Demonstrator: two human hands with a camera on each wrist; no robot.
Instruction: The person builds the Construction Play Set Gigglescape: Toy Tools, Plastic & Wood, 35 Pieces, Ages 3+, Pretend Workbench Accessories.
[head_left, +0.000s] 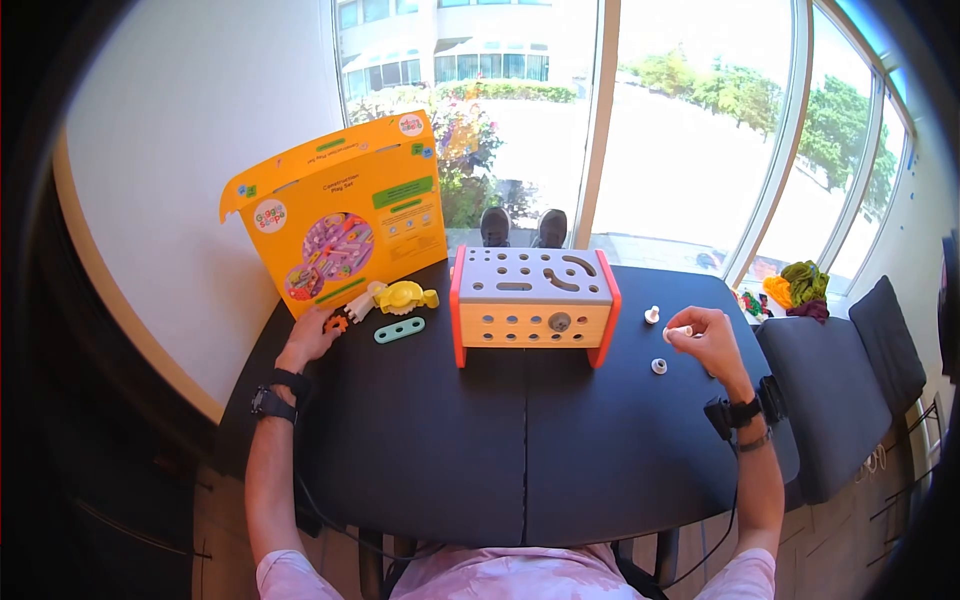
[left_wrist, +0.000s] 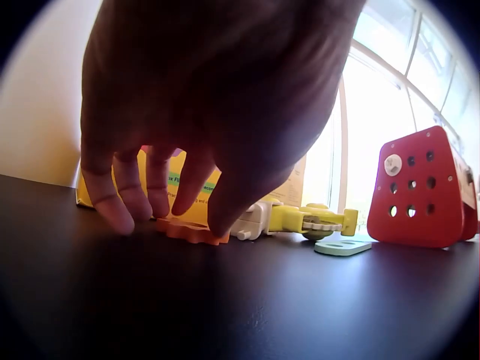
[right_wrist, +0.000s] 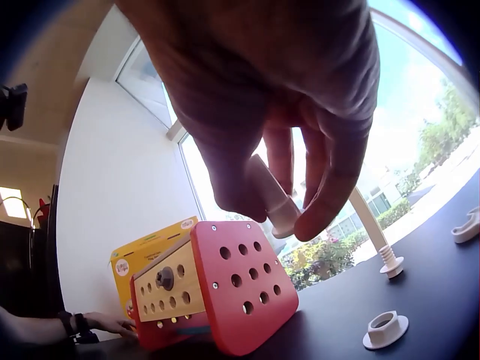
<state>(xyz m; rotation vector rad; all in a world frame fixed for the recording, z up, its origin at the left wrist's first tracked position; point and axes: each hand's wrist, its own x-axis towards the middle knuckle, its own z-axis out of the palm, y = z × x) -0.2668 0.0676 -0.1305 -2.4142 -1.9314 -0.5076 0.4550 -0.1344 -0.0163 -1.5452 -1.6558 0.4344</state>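
Observation:
At the left of the table my left hand grips the edge of an orange toy gear, which lies low at the tabletop. Beside the gear lie a white toy piece, a yellow toy piece and a mint strip with holes. Over on the right, my right hand pinches a white toy bolt between thumb and fingers, above the table. Close to that hand, another white bolt stands on its head and a white nut lies flat.
A toy workbench with red sides, a purple perforated top and a grey bolt head stands mid-table. Behind the left hand rises a yellow cardboard box. A grey chair stands right of the table, and windows line the far side.

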